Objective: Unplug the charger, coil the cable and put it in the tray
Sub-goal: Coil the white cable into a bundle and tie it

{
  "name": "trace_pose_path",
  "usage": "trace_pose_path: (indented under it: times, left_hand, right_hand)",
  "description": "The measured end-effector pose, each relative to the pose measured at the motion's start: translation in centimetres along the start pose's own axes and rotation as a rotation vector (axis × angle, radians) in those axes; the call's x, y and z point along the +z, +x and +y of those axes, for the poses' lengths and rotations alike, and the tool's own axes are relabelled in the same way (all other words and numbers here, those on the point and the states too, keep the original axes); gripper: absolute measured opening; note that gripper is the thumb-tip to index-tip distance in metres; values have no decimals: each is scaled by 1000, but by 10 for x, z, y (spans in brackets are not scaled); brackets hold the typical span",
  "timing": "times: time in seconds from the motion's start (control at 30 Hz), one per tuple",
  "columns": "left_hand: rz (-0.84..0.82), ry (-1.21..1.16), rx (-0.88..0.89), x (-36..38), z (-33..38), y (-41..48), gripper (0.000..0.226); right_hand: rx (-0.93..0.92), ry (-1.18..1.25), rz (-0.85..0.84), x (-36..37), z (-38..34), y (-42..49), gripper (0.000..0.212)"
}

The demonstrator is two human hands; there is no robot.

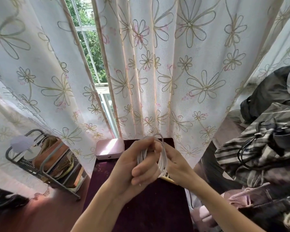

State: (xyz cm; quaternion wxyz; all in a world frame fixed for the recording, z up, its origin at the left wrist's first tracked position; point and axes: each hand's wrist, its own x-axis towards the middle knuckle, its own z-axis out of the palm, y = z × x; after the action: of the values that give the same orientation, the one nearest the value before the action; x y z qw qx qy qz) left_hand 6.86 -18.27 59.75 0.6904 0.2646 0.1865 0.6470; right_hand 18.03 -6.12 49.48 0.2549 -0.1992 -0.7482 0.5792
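Both forearms are bare to the elbow, and the left hand [137,166] and right hand [176,164] carry no rings.

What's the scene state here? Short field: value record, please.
surface: dark maroon tabletop in front of a floral curtain
cable: white cable, gathered in loops, held above the tabletop
left hand: left hand closed around the loops
right hand: right hand gripping the loops' other side
charger plug: cannot tell, hidden by the hands
tray: not identifiable; a light edge shows beneath the right hand
nearby: pink box at the table's far-left corner
task stage: coiling, cable not yet put down
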Motion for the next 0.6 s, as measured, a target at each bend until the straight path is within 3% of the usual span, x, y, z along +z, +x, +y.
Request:
trace_pose_path:
  times: [0.07, 0.2, 0.33, 0.4, 0.53, 0.6]
  left_hand:
    - [29, 97, 74, 0, 4, 1, 37]
    - [134, 293, 264, -3, 8, 7, 38]
    - [239, 455, 352, -15, 10, 15, 34]
    - [270, 614, 368, -21, 10, 17, 33]
    - [269, 858, 357, -36, 8, 20, 34]
    - [259, 931, 340, -41, 7, 21, 37]
  right_hand:
    - [41, 56, 36, 10, 9, -7, 25]
    - [155, 112, -63, 21, 20, -23, 32]
    - [146, -354, -265, 14, 13, -43, 25]
    - [138, -513, -300, 11, -3, -49, 37]
    - [177, -346, -327, 5, -44, -60, 75]
    - [209, -176, -366, 1, -62, -63, 59]
